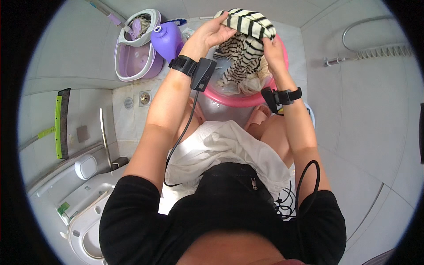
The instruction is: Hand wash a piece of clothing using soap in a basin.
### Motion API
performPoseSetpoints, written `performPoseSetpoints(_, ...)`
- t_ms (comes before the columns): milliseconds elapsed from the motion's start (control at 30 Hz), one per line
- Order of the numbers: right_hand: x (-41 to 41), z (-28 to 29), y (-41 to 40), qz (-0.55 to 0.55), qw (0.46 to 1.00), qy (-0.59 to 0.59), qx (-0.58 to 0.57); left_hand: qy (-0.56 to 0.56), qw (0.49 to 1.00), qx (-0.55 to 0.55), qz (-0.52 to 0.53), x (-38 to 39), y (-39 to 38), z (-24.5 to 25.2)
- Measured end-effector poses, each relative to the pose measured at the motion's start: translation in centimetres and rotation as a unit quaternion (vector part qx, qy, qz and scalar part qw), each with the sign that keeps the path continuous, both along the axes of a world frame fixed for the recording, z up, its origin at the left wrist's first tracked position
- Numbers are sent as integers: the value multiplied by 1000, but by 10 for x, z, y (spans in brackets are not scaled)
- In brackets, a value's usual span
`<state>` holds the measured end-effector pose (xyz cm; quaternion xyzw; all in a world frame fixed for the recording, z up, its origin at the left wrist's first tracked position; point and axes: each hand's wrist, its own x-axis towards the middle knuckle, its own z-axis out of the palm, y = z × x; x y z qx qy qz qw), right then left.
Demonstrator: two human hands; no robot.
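Observation:
Both hands lift a cream-and-black striped knit garment (246, 25) above a pink basin (232, 101). My left hand (220, 31) holds its upper left edge between thumb and fingers. On the right side, my right hand (275, 49) pinches the band's edge. The lower part of the garment hangs down into the basin. Water and a pale wet cloth (253, 84) lie in the basin. A black device is strapped on each wrist, with a cable running from the left one.
Left of the basin stand a purple bottle (167, 39) and a purple-and-white mop bucket (139, 61). A floor drain (145, 98) lies nearer. A green squeegee (58, 127) leans at the left wall, above a toilet (86, 232). At the right wall hangs a coiled shower hose (381, 52).

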<state>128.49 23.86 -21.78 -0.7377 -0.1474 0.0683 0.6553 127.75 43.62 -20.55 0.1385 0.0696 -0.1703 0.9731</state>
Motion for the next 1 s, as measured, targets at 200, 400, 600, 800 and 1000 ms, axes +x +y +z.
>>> performPoseSetpoints(200,-8,33,9,29,982,107,154,113,961,249,-36,-24,-22,-17)
performPoseSetpoints(400,10,45,-4,58,902,249,347,-104,926,355,-76,-43,-49,-17)
performPoseSetpoints(600,27,43,5,158,802,341,465,-242,656,715,1,-54,-49,-44)
performPoseSetpoints(800,29,30,3,156,934,213,241,-209,682,700,42,-43,-44,-36)
performPoseSetpoints(1000,17,-3,1,117,989,29,-83,-51,948,305,83,-19,-30,-16)
